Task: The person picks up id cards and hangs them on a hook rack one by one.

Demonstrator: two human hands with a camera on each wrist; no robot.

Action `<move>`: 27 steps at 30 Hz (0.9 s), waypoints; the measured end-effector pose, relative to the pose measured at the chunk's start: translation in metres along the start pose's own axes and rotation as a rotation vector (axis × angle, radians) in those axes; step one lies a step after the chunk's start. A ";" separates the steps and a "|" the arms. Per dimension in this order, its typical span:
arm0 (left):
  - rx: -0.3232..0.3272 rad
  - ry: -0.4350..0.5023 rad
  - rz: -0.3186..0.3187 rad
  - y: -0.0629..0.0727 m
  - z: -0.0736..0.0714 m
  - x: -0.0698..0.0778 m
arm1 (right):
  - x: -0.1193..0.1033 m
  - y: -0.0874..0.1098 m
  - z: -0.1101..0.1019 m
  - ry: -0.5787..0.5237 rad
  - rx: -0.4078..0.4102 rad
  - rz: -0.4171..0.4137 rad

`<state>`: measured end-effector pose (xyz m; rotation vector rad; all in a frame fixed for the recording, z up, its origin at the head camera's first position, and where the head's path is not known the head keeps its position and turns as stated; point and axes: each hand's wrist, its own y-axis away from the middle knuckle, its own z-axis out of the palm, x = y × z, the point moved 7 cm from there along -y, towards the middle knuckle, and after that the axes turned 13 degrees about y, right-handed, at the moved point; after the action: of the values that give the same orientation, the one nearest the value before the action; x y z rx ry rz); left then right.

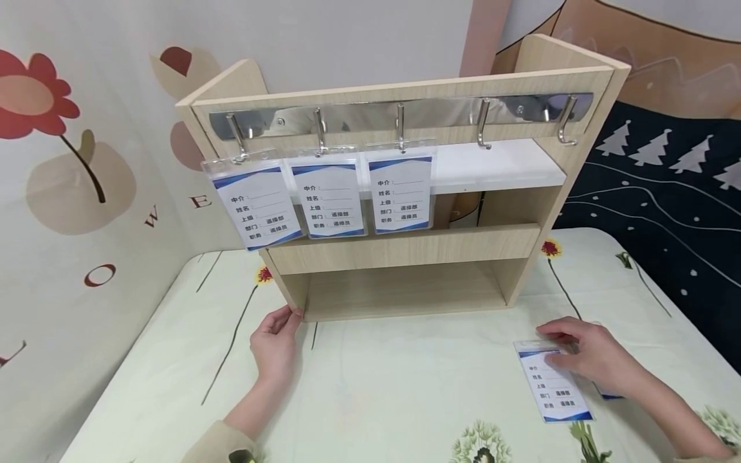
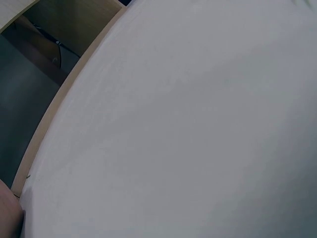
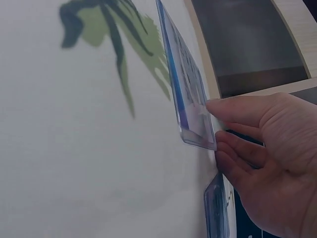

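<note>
Pinching a blue-and-white plastic-sleeved card (image 1: pixel 554 389), your right hand (image 1: pixel 602 357) mostly hides another (image 1: pixel 611 396); your left hand (image 1: pixel 274 344) grips the pale wooden rack's (image 1: pixel 405 251) corner.

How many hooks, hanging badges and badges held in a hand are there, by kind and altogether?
Hooks: 5
Hanging badges: 3
Badge held in the right hand: 1
Total: 9
</note>
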<state>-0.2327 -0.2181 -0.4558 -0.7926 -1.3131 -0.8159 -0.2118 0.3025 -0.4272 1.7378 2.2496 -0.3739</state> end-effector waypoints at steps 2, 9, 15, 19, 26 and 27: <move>0.001 -0.003 0.001 0.000 -0.001 0.000 | 0.001 -0.001 0.002 0.005 -0.018 -0.001; 0.007 -0.008 -0.005 0.001 -0.003 -0.004 | 0.001 -0.006 0.004 0.040 -0.062 -0.015; -0.004 -0.008 -0.010 0.001 -0.001 -0.003 | -0.001 -0.009 0.003 0.053 -0.111 -0.025; -0.008 0.004 -0.014 0.001 0.001 -0.002 | -0.002 -0.010 0.001 0.056 -0.127 -0.025; 0.001 0.006 -0.016 0.000 0.000 -0.001 | -0.006 -0.011 0.000 0.081 -0.133 -0.004; 0.004 0.005 -0.014 0.000 0.000 -0.001 | -0.007 -0.011 0.001 0.082 -0.134 0.002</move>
<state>-0.2327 -0.2182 -0.4566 -0.7782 -1.3172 -0.8257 -0.2213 0.2933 -0.4250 1.7158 2.2718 -0.1500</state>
